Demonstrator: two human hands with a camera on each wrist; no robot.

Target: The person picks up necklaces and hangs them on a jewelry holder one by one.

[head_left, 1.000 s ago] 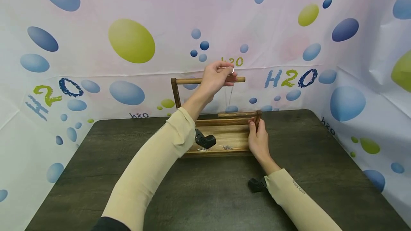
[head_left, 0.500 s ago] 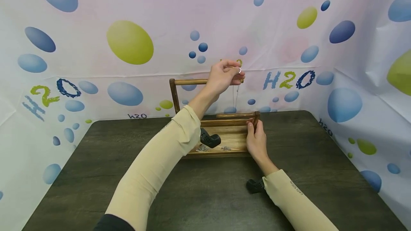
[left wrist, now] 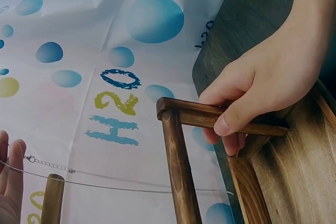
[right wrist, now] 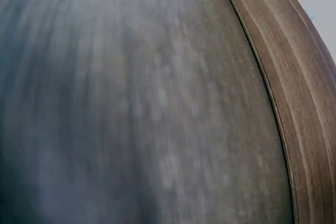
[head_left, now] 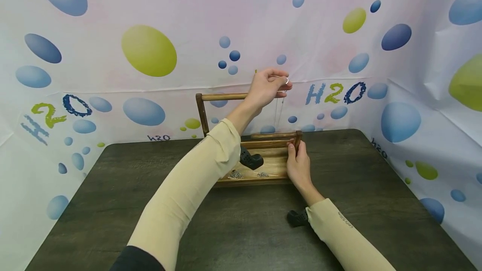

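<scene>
In the head view my left hand (head_left: 265,89) is raised at the free end of the stand's upper bar (head_left: 224,96). Its fingers pinch a thin silver necklace (head_left: 276,112), which hangs down as a narrow loop. The left wrist view shows the necklace's clasp and extender chain (left wrist: 52,166) beside the fingertips (left wrist: 17,156), near the end of the upper bar. My right hand (head_left: 299,168) grips the short upright (left wrist: 220,116) of the wooden jewellery stand (head_left: 276,157), thumb on one side and fingers behind. The lower bar (left wrist: 181,174) extends from that upright.
Two small heaps of silver chain, a left heap (head_left: 235,175) and a right heap (head_left: 262,175), lie in the stand's tray. A tall upright (head_left: 201,114) carries the upper bar. The dark table (head_left: 233,229) meets a patterned backdrop (head_left: 203,32) behind.
My left hand has moved right along the upper bar to its free end, carrying the hanging necklace. My right hand has kept its grip on the stand. The head view has shifted slightly.
</scene>
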